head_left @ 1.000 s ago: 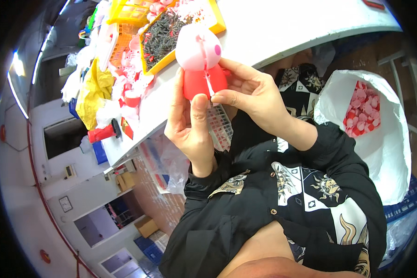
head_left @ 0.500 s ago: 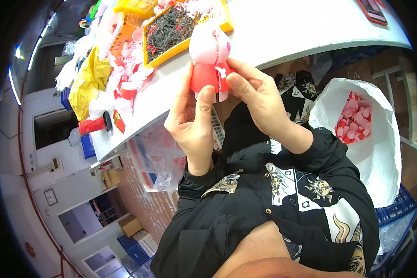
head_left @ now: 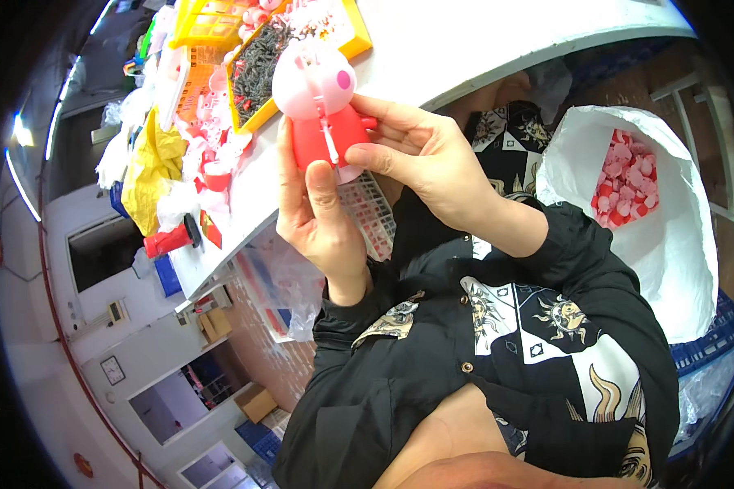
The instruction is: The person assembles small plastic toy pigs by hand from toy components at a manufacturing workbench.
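A plastic toy figure (head_left: 306, 140) with a pale pink head and a red body is held upright between my two hands, over the table's near edge. A seam runs down its head and body, with a white piece along it at the front. My left hand (head_left: 324, 228) grips its left side and base, thumb in front. On the other side, my right hand (head_left: 432, 167) pinches the body, thumb low on the front and fingers behind. Just beyond the toy lies a yellow tray (head_left: 355, 31) with dark, thin small parts and white bits in it.
Pink and red plastic parts (head_left: 212, 155) lie heaped on the white table (head_left: 432, 49), beside a yellow bag (head_left: 148, 175) and a red cylinder (head_left: 167, 241). At right, a white sack (head_left: 669, 269) holding pink and red pieces stands on a blue crate (head_left: 709, 338).
Both hands have brought the toy left and slightly lower. It has turned so its front shows more, and the gap along its seam looks narrower. The whole view has shifted a little.
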Demonstrator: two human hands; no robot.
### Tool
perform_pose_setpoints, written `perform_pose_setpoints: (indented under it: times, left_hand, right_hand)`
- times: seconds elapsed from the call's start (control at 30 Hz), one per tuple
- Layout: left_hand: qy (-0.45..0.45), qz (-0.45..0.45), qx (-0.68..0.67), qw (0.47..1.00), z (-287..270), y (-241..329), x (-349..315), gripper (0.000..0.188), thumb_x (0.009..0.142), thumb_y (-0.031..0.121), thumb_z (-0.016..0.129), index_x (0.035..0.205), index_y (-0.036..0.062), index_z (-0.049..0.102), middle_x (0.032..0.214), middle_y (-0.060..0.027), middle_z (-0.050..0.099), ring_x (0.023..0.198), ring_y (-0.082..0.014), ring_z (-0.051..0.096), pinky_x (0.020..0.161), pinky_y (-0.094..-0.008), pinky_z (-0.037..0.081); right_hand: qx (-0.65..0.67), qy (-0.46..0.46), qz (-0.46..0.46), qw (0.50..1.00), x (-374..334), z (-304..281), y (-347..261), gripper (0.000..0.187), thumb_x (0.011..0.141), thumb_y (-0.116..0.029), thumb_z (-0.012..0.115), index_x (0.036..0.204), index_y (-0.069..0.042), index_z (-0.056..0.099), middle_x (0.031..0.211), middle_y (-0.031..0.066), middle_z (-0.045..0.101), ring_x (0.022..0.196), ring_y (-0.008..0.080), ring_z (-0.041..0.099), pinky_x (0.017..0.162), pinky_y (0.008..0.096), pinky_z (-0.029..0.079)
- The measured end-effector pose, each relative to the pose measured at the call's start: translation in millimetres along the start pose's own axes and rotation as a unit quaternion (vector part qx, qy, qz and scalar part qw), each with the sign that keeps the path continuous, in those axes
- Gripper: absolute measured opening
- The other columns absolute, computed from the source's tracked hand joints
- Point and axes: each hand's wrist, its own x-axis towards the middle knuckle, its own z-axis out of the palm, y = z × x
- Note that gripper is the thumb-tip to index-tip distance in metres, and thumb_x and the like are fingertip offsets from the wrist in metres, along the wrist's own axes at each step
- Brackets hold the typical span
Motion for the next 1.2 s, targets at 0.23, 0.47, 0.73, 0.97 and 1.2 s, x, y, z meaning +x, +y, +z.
perform_pose_setpoints:
  times: [0.23, 0.47, 0.73, 0.97, 1.2]
  left_hand:
    - [-0.105, 0.035, 0.163, 0.980, -10.1, -1.7, 0.8, 0.048, 0.095, 0.013, 0.054, 0.138, -0.0025, 0.040, 0.125, -0.0176, 0.054, 0.106, -0.0252, 0.059, 0.092, -0.0355, 0.048]
    - [-0.110, 0.204, 0.386, 0.893, -31.9, -9.8, -11.2, 0.068, 0.064, 0.001, 0.078, 0.127, -0.0007, 0.051, 0.113, -0.0179, 0.056, 0.098, -0.0322, 0.059, 0.083, -0.0375, 0.052]
    - [-0.324, -0.069, 0.197, 0.923, -75.4, -24.8, -88.4, 0.066, 0.065, 0.007, 0.084, 0.123, -0.0021, 0.053, 0.118, -0.0199, 0.059, 0.109, -0.0315, 0.060, 0.094, -0.0371, 0.047]
    - [-0.369, -0.168, 0.093, 0.909, -87.8, -48.5, -135.5, 0.057, 0.072, 0.012, 0.080, 0.120, -0.0020, 0.053, 0.114, -0.0205, 0.059, 0.102, -0.0331, 0.062, 0.088, -0.0357, 0.049]
    - [-0.384, -0.181, 0.098, 0.900, -98.4, -46.7, -137.2, 0.057, 0.073, 0.014, 0.079, 0.121, -0.0019, 0.053, 0.114, -0.0194, 0.060, 0.101, -0.0323, 0.062, 0.088, -0.0353, 0.050]
  right_hand:
    - [0.044, 0.031, 0.023, 0.998, -5.0, -8.8, 2.0, 0.053, 0.085, -0.003, 0.067, 0.133, 0.008, 0.044, 0.120, 0.0132, 0.059, 0.106, 0.0157, 0.059, 0.095, 0.0284, 0.048]
    - [0.113, 0.071, 0.142, 0.981, -28.4, -6.1, 12.7, 0.044, 0.087, -0.003, 0.066, 0.125, 0.005, 0.044, 0.120, 0.0123, 0.055, 0.111, 0.0175, 0.056, 0.095, 0.0285, 0.047]
    - [-0.461, -0.035, 0.139, 0.876, -87.0, -57.4, -6.3, 0.080, 0.077, -0.018, 0.077, 0.144, -0.008, 0.033, 0.142, 0.0160, 0.042, 0.128, 0.0266, 0.045, 0.103, 0.0383, 0.040]
    - [-0.612, -0.228, 0.189, 0.733, -113.2, -69.7, -1.6, 0.047, 0.077, -0.020, 0.073, 0.119, -0.003, 0.060, 0.117, 0.0113, 0.064, 0.105, 0.0295, 0.062, 0.087, 0.0365, 0.050]
    - [-0.651, -0.226, 0.191, 0.699, -125.1, -60.2, 1.8, 0.045, 0.076, -0.021, 0.074, 0.115, -0.001, 0.062, 0.109, 0.0136, 0.067, 0.098, 0.0292, 0.065, 0.084, 0.0354, 0.051]
